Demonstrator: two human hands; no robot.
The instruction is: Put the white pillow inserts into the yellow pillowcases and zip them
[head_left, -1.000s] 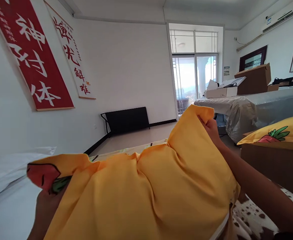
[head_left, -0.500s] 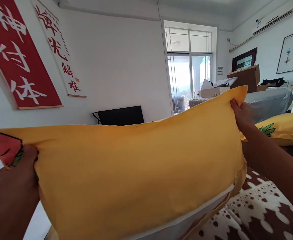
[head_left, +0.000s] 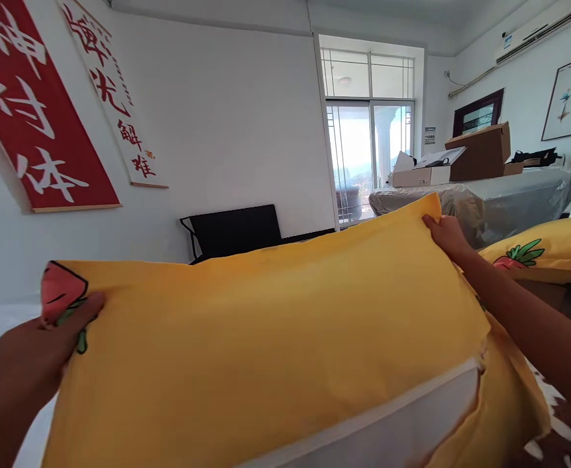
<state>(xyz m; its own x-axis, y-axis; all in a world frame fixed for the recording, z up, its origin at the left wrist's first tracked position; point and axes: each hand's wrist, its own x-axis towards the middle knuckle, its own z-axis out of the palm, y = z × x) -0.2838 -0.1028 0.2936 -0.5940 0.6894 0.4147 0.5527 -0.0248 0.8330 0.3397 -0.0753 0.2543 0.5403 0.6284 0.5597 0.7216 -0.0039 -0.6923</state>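
A yellow pillowcase (head_left: 266, 331) is stretched wide in front of me, with a red and green fruit print at its upper left corner. My left hand (head_left: 46, 338) grips it just below that print, thumb on top. At the upper right corner, my right hand (head_left: 445, 237) pinches the fabric. Along the lower edge the case gapes, and a white pillow (head_left: 377, 422) shows inside. Loose yellow cloth hangs at the lower right.
Another yellow pillow (head_left: 558, 244) with a fruit print lies at the right. Beneath is a brown and white patterned cover (head_left: 565, 416). Beyond stand a black folding chair (head_left: 234, 231) and cardboard boxes (head_left: 480, 153) on a plastic-wrapped piece of furniture (head_left: 523, 195). Scrolls (head_left: 65, 130) hang on the left wall.
The pillowcase's top edge has come down, and both hands have moved inward, the right one also lower. More of the white pillow shows at the lower opening.
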